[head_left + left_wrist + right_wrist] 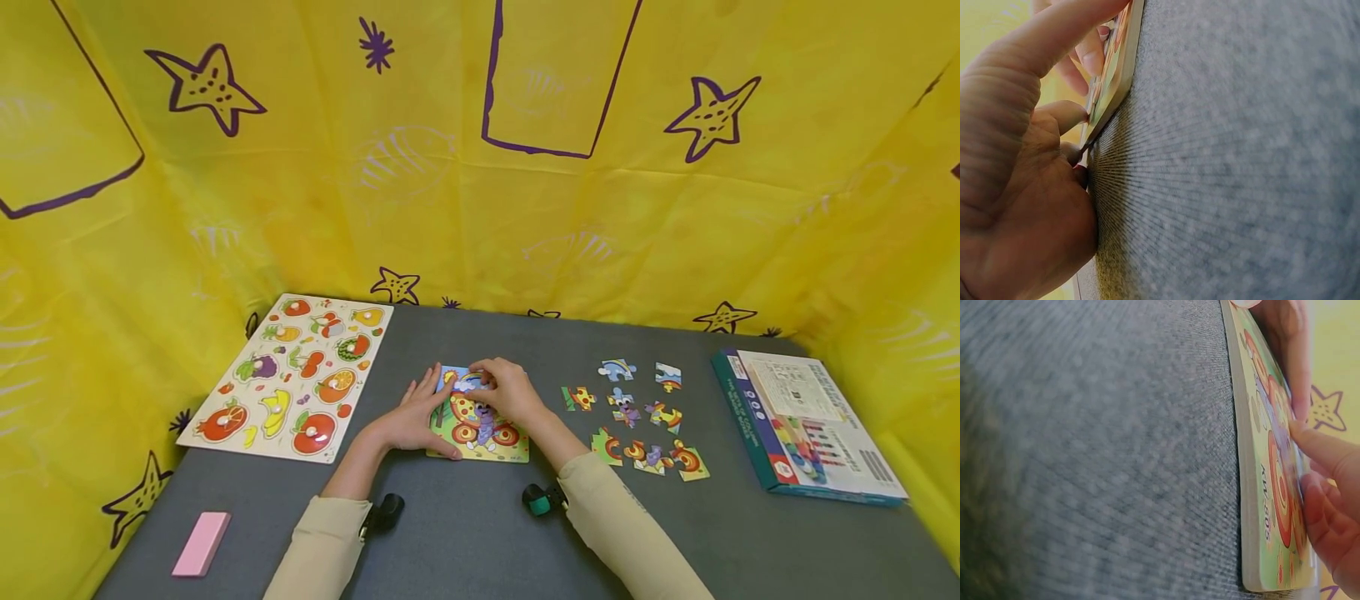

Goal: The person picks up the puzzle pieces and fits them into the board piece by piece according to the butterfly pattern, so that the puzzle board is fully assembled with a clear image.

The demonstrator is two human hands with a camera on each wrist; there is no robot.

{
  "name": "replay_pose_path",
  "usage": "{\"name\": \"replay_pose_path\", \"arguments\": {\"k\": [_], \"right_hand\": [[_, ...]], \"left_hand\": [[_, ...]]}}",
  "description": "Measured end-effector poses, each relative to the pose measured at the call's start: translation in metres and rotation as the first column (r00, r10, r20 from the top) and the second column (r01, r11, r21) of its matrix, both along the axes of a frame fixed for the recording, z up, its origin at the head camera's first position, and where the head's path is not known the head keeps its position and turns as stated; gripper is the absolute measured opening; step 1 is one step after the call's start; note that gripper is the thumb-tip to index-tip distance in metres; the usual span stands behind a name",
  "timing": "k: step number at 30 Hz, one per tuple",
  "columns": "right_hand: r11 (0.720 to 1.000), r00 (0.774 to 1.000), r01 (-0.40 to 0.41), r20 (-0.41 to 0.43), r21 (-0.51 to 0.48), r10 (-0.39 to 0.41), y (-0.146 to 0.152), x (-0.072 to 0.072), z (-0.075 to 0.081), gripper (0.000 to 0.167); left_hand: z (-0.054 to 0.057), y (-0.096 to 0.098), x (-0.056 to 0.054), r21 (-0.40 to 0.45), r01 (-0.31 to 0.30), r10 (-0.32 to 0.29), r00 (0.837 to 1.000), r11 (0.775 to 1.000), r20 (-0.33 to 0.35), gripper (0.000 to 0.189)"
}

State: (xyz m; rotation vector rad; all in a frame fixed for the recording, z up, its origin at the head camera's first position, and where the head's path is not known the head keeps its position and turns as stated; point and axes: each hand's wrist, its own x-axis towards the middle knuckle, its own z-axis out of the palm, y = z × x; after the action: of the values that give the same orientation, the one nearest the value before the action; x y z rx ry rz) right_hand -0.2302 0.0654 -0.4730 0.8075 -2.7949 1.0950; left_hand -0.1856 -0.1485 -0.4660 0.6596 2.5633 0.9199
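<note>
You are in a small play nook with cloth for walls. Yellow cloth [300, 183] hangs behind the gray table [465, 533] and along its left and right sides, with purple stars [714, 119] on it. The things on top show this: a fruit board [262, 448] on the table's left, puzzle pieces [617, 370] right of its middle, and a box [862, 458] on its right.
</note>
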Motion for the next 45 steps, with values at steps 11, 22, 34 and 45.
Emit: {"name": "replay_pose_path", "arguments": {"k": [11, 22, 34, 45], "right_hand": [[0.999, 1.000, 0.023, 0.014, 0.033, -0.023, 0.006, -0.005, 0.003, 0.039], [0.999, 0.999, 0.024, 0.032, 0.048, -0.026, 0.010, -0.008, 0.004, 0.039], [0.983, 0.989, 0.143, 0.041, -0.116, -0.139, 0.035, -0.003, 0.011, 0.023], [0.902, 0.911, 0.411, 0.022, -0.135, -0.412, 0.147, -0.011, 0.023, 0.029]], "left_hand": [[0.000, 0.000, 0.000, 0.009, -0.007, 0.007, 1.000, 1.000, -0.021, 0.113], [-0.003, 0.003, 0.000, -0.001, -0.002, 0.002, 1.000, 1.000, -0.030, 0.109], [-0.004, 0.003, 0.000, 0.005, -0.004, 0.004, 0.999, 1.000, -0.048, 0.109], [-0.001, 0.003, 0.003, 0.031, -0.006, 0.008, 0.998, 0.999, -0.064, 0.109]]}}
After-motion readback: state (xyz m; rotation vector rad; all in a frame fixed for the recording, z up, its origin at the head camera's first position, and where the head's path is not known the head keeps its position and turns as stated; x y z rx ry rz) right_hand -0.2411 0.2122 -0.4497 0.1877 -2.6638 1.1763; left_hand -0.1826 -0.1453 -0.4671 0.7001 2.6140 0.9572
